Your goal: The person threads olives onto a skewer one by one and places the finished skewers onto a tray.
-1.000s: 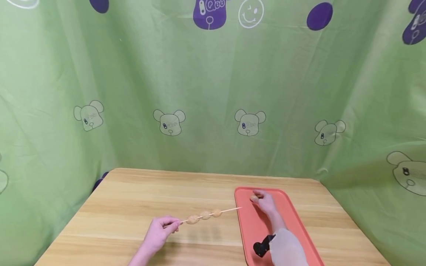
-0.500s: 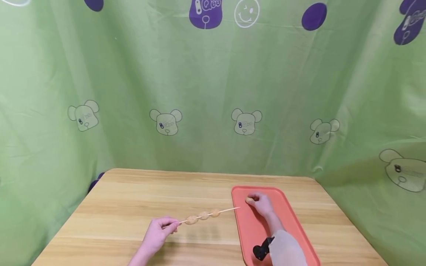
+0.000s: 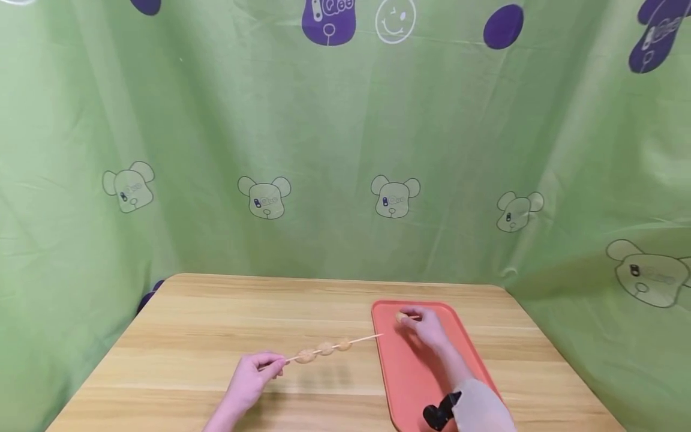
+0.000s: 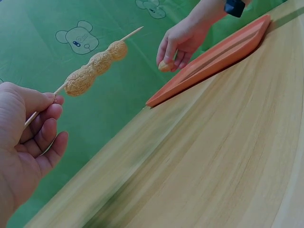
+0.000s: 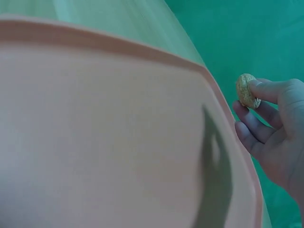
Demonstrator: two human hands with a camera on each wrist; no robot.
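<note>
Between thumb and fingers, my left hand (image 3: 252, 379) pinches one end of a thin wooden skewer (image 3: 367, 339). Three wrinkled golden-brown balls are threaded along it, the nearest ball (image 4: 80, 81) close to my fingertips. The skewer slants up to the right, its bare pointed tip reaching the tray's left edge in the head view. Over the far part of the red tray (image 3: 415, 384), my right hand (image 3: 429, 329) pinches a single similar ball (image 5: 247, 91). In the right wrist view this ball sits between thumb and fingertips, raised off the tray.
The red tray lies on the right side of a wooden table (image 3: 232, 318). A green curtain (image 3: 324, 246) printed with bear heads hangs behind and at both sides. A black camera mount (image 3: 441, 413) sits at the right wrist, over the tray.
The whole head view has shifted slightly left. My right hand keeps its pinch on the single ball, which has turned a little in the fingers. My left hand and skewer stay nearly still.
</note>
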